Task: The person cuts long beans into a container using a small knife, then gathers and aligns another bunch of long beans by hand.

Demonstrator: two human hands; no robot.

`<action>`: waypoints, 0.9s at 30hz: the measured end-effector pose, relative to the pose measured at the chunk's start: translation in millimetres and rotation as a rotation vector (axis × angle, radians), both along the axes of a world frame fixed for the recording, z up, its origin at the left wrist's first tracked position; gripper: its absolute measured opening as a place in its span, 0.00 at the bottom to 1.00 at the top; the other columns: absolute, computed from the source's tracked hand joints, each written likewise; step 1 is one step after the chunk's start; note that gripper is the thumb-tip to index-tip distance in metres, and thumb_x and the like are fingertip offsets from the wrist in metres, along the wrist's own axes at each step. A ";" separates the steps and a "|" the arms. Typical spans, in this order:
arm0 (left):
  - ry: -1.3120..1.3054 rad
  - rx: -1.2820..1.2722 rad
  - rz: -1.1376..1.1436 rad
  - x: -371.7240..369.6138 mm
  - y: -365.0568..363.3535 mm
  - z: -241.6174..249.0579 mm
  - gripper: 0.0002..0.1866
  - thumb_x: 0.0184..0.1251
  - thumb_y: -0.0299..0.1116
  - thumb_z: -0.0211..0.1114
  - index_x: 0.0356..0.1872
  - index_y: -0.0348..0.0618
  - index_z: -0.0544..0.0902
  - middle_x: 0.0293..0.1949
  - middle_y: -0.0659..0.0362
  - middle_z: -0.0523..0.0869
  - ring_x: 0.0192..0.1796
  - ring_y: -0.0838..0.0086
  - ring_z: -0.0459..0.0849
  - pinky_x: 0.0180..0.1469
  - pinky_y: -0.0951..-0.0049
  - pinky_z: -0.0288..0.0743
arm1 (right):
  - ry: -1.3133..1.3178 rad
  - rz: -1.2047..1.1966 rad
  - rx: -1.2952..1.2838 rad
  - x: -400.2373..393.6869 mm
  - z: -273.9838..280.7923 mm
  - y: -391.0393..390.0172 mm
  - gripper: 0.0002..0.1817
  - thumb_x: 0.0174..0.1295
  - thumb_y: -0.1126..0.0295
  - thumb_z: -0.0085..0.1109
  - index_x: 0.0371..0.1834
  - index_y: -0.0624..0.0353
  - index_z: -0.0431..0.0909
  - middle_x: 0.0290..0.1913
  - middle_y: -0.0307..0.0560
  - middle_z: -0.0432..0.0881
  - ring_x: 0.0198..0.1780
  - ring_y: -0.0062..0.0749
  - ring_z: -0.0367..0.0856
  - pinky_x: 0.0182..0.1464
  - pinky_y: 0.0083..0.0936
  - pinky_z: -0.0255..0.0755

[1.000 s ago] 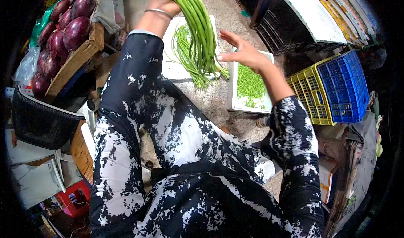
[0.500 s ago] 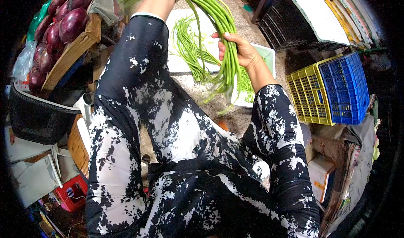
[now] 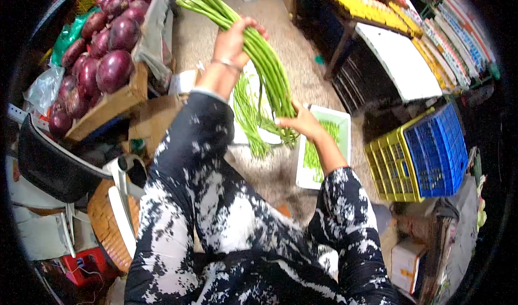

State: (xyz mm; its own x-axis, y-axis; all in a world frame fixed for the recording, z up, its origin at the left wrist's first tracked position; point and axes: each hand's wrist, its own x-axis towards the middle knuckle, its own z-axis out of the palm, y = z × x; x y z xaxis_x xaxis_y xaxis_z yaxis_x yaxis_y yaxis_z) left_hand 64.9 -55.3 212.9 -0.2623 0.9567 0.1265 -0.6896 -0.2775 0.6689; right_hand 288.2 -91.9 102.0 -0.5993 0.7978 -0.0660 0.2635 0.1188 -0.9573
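Observation:
A thick bunch of long green beans hangs in the air, slanting from upper left to lower right. My left hand is wrapped round its upper part. Lower down, my right hand grips the bunch near its lower end, with the thumb across it. Beneath, more long beans lie loose on a white board on the ground. A pale rectangular tub stands right of the board, partly behind my right forearm, and holds short green pieces.
Red onions fill a wooden crate at the left. Yellow and blue plastic baskets stand at the right. A black bin and a wooden stool are at the lower left.
The view has tilted up, so the surroundings sit lower. My left hand and the bunch's upper end now show fully. My right hand has moved closer to the bunch's lower end.

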 end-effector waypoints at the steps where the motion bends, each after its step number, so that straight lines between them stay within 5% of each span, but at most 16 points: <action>1: 0.070 0.041 0.043 3.8 -8.6 5.6 0.08 0.57 0.27 0.55 0.36 0.39 0.66 0.27 0.56 0.75 0.33 0.65 0.78 0.42 0.57 0.76 | -0.023 -0.034 0.028 2.2 -8.3 5.3 0.45 0.40 0.60 0.70 0.61 0.66 0.57 0.56 0.55 0.67 0.58 0.38 0.65 0.59 0.29 0.58; 3: 0.192 0.117 0.081 0.2 -13.8 -0.2 0.15 0.55 0.23 0.56 0.42 0.38 0.62 0.28 0.55 0.74 0.32 0.66 0.79 0.38 0.62 0.77 | -0.026 -0.106 -0.076 1.6 -14.7 12.6 0.46 0.41 0.60 0.69 0.62 0.67 0.55 0.61 0.59 0.60 0.63 0.41 0.59 0.62 0.31 0.54; 6: 0.251 0.071 0.113 -1.7 -14.8 -28.3 0.21 0.53 0.25 0.60 0.46 0.35 0.61 0.28 0.56 0.74 0.31 0.68 0.79 0.35 0.69 0.76 | 0.066 -0.258 -0.133 -8.2 -7.5 19.9 0.37 0.45 0.64 0.66 0.58 0.68 0.61 0.54 0.57 0.69 0.55 0.36 0.68 0.57 0.27 0.61; 8: 0.269 0.023 0.152 2.0 -19.7 -50.4 0.21 0.52 0.25 0.61 0.46 0.35 0.63 0.29 0.56 0.75 0.31 0.70 0.79 0.35 0.71 0.75 | 0.010 -0.280 0.100 -24.6 18.8 18.0 0.34 0.46 0.63 0.66 0.55 0.70 0.64 0.52 0.53 0.72 0.51 0.32 0.71 0.54 0.25 0.63; 11: 0.389 -0.055 0.180 11.3 -21.0 -90.4 0.14 0.51 0.25 0.61 0.38 0.35 0.68 0.31 0.57 0.77 0.30 0.75 0.79 0.36 0.75 0.75 | 0.002 -0.299 0.388 -65.6 54.0 21.6 0.44 0.39 0.57 0.69 0.57 0.70 0.61 0.51 0.56 0.71 0.54 0.38 0.69 0.56 0.28 0.62; 15: 0.780 0.076 0.366 15.1 -8.5 -133.5 0.17 0.53 0.24 0.59 0.45 0.36 0.69 0.35 0.61 0.78 0.36 0.78 0.76 0.39 0.79 0.72 | -0.053 -0.332 0.457 -128.1 73.3 38.3 0.51 0.31 0.52 0.72 0.57 0.70 0.57 0.50 0.60 0.71 0.53 0.45 0.71 0.54 0.30 0.64; 17: 0.814 -0.107 0.186 14.6 -4.7 -138.4 0.18 0.54 0.23 0.58 0.48 0.37 0.69 0.40 0.62 0.78 0.40 0.77 0.76 0.43 0.77 0.70 | -0.044 -0.358 0.388 -143.4 68.4 45.9 0.48 0.31 0.52 0.72 0.54 0.69 0.59 0.47 0.61 0.73 0.49 0.48 0.73 0.51 0.30 0.67; 19: 0.407 -0.027 0.127 13.1 3.0 -130.7 0.19 0.51 0.23 0.60 0.47 0.36 0.69 0.37 0.62 0.78 0.40 0.77 0.76 0.40 0.76 0.71 | 0.075 -0.371 0.307 -155.6 64.0 59.6 0.38 0.36 0.55 0.71 0.47 0.66 0.64 0.41 0.56 0.77 0.42 0.45 0.77 0.46 0.30 0.69; 20: 0.895 -0.153 0.252 10.7 -0.8 -128.4 0.20 0.50 0.22 0.60 0.47 0.36 0.69 0.35 0.62 0.78 0.38 0.76 0.77 0.39 0.76 0.72 | 0.073 -0.368 0.303 -154.1 62.0 62.6 0.38 0.36 0.55 0.71 0.47 0.66 0.64 0.41 0.56 0.77 0.42 0.45 0.77 0.46 0.30 0.69; 22: 0.803 -0.171 0.208 10.2 -11.2 -104.5 0.18 0.49 0.20 0.60 0.44 0.35 0.69 0.31 0.60 0.78 0.33 0.76 0.78 0.32 0.76 0.74 | 0.213 -0.244 0.135 -147.4 78.5 63.2 0.31 0.41 0.56 0.69 0.43 0.66 0.68 0.39 0.52 0.78 0.40 0.35 0.77 0.42 0.26 0.70; 23: 0.589 -0.208 0.078 9.8 -8.3 -109.5 0.17 0.49 0.19 0.60 0.43 0.35 0.69 0.30 0.59 0.78 0.30 0.76 0.78 0.28 0.77 0.73 | 0.193 -0.292 0.248 -144.2 59.0 71.7 0.28 0.46 0.56 0.65 0.44 0.66 0.69 0.40 0.49 0.78 0.38 0.27 0.76 0.38 0.23 0.70; 24: 0.375 -0.241 -0.052 9.4 -4.7 -112.9 0.16 0.49 0.18 0.60 0.42 0.35 0.69 0.29 0.59 0.77 0.27 0.76 0.78 0.25 0.78 0.73 | 0.190 -0.290 0.253 -139.9 54.8 76.3 0.28 0.46 0.56 0.65 0.44 0.66 0.69 0.40 0.49 0.78 0.38 0.27 0.76 0.38 0.23 0.70; 27: 0.362 -0.191 -0.106 10.4 0.7 -114.5 0.15 0.50 0.21 0.61 0.39 0.36 0.69 0.27 0.60 0.76 0.22 0.78 0.76 0.19 0.80 0.71 | 0.319 -0.322 0.072 -122.4 56.4 81.5 0.30 0.52 0.57 0.60 0.52 0.67 0.67 0.39 0.47 0.77 0.33 0.23 0.74 0.32 0.20 0.70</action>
